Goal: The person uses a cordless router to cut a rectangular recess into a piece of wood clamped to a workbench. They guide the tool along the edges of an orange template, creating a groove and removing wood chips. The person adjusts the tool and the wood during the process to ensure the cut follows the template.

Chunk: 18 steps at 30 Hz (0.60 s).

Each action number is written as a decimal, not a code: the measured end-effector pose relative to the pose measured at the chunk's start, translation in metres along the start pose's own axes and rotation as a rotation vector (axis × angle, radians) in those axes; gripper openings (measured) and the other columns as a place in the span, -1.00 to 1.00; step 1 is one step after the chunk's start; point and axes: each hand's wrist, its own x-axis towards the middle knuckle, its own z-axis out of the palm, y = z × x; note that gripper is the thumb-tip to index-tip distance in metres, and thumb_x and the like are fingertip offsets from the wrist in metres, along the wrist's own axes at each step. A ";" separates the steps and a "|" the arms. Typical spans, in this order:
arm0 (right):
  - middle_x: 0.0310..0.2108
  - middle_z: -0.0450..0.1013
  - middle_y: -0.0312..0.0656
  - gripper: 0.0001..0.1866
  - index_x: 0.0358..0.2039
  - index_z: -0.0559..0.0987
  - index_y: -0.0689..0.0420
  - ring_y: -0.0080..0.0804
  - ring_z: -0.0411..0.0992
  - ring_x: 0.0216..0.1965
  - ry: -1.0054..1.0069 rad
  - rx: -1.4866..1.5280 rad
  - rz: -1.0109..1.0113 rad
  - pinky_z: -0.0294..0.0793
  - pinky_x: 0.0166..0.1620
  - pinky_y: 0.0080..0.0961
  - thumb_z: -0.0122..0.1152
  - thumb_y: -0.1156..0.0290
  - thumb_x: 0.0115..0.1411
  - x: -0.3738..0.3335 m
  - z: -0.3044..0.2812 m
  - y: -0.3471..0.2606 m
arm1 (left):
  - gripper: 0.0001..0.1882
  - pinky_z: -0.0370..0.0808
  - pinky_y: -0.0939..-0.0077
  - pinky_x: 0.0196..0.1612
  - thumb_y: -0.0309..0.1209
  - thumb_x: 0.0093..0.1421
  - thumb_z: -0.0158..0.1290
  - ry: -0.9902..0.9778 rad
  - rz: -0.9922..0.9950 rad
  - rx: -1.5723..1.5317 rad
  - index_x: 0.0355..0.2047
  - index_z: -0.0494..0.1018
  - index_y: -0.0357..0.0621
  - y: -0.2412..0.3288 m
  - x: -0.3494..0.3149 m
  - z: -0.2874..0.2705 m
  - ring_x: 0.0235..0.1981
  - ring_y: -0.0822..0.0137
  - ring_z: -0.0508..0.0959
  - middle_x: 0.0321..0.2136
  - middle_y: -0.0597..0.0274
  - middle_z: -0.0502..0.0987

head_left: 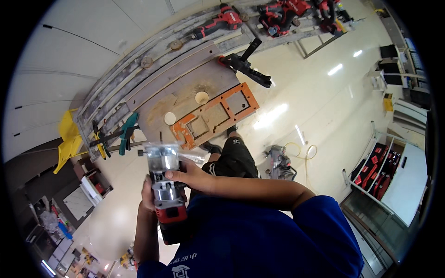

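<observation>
A cordless trim router (166,178) with a silver body and a red and black battery end is in both my hands, close to my chest. Its thin bit points away from me toward the bench. My left hand (148,193) is wrapped round the left side of the body, its fingers partly hidden. From the right, my right hand (187,177) grips the middle, thumb lying across the front. Beyond the router, an orange routing template (222,121) with rectangular cut-outs lies on a wooden board (153,104). Sawdust and two pale wooden discs (202,97) are on the board.
A black clamp (248,67) stands at the board's right end, a green-handled clamp (128,134) at its left. Red power tools (282,16) and a red drill (222,22) lie along the bench's far side. On the floor at right sits a machine (280,163) with a yellow hose.
</observation>
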 end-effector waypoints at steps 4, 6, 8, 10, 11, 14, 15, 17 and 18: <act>0.01 0.44 -0.07 -0.29 0.14 0.36 0.31 -0.31 0.42 0.05 0.075 0.369 0.228 0.41 0.14 -0.32 0.37 0.04 0.20 0.006 -0.031 0.022 | -0.09 0.64 0.10 -0.14 0.37 0.20 -0.12 0.013 -0.138 0.060 0.16 0.29 -0.28 -0.009 0.020 -0.010 -0.21 0.04 0.65 -0.11 -0.07 0.56; -0.01 0.44 -0.08 -0.32 0.14 0.35 0.30 -0.32 0.42 0.04 0.076 0.493 0.296 0.42 0.13 -0.31 0.35 0.07 0.22 0.005 -0.042 0.018 | -0.20 0.61 0.23 -0.06 0.24 0.28 -0.10 0.135 -0.209 0.011 0.19 0.28 -0.24 -0.023 0.019 -0.033 -0.12 0.15 0.62 -0.04 0.00 0.54; -0.03 0.44 -0.11 -0.39 0.13 0.35 0.26 -0.32 0.42 0.03 0.064 0.609 0.300 0.41 0.13 -0.30 0.31 0.11 0.25 0.007 -0.056 0.025 | -0.25 0.60 0.27 -0.05 0.20 0.32 -0.13 0.228 -0.301 0.045 0.20 0.27 -0.24 -0.018 0.032 -0.022 -0.12 0.18 0.62 -0.03 0.01 0.54; -0.03 0.44 -0.13 -0.40 0.12 0.35 0.24 -0.33 0.42 0.02 0.091 0.673 0.342 0.42 0.12 -0.31 0.30 0.11 0.26 0.008 -0.063 0.030 | -0.27 0.60 0.29 -0.04 0.17 0.34 -0.16 0.284 -0.382 0.019 0.20 0.27 -0.24 -0.016 0.039 -0.014 -0.11 0.18 0.62 -0.03 0.01 0.54; -0.04 0.44 -0.13 -0.41 0.12 0.35 0.23 -0.33 0.42 0.02 0.101 0.700 0.363 0.42 0.12 -0.31 0.30 0.11 0.26 0.010 -0.068 0.031 | -0.27 0.60 0.29 -0.04 0.17 0.35 -0.17 0.303 -0.408 0.032 0.20 0.27 -0.24 -0.014 0.043 -0.008 -0.11 0.18 0.62 -0.02 0.01 0.54; -0.04 0.45 -0.15 -0.43 0.11 0.35 0.21 -0.34 0.44 0.00 0.100 0.798 0.463 0.43 0.09 -0.32 0.27 0.09 0.28 0.011 -0.077 0.022 | -0.29 0.61 0.28 -0.05 0.14 0.36 -0.18 0.276 -0.479 -0.020 0.22 0.26 -0.25 0.000 0.055 0.007 -0.12 0.17 0.63 -0.03 -0.02 0.55; -0.04 0.45 -0.16 -0.43 0.11 0.36 0.21 -0.34 0.44 -0.01 0.102 0.830 0.475 0.44 0.08 -0.32 0.26 0.08 0.28 0.012 -0.079 0.022 | -0.29 0.62 0.28 -0.06 0.14 0.36 -0.18 0.317 -0.515 -0.028 0.21 0.26 -0.25 0.001 0.057 0.010 -0.13 0.16 0.64 -0.04 -0.02 0.55; -0.06 0.46 -0.17 -0.46 0.10 0.36 0.18 -0.37 0.45 -0.02 0.138 0.905 0.498 0.46 0.07 -0.35 0.25 0.09 0.29 0.011 -0.080 0.028 | -0.28 0.63 0.28 -0.07 0.15 0.35 -0.17 0.393 -0.589 -0.042 0.21 0.25 -0.25 0.004 0.061 0.014 -0.14 0.15 0.64 -0.05 -0.03 0.56; -0.07 0.46 -0.18 -0.47 0.10 0.37 0.18 -0.38 0.45 -0.03 0.145 0.948 0.504 0.47 0.06 -0.36 0.25 0.09 0.30 0.010 -0.080 0.030 | -0.27 0.63 0.27 -0.07 0.15 0.34 -0.15 0.389 -0.610 -0.049 0.21 0.25 -0.25 0.007 0.062 0.018 -0.15 0.14 0.65 -0.05 -0.03 0.56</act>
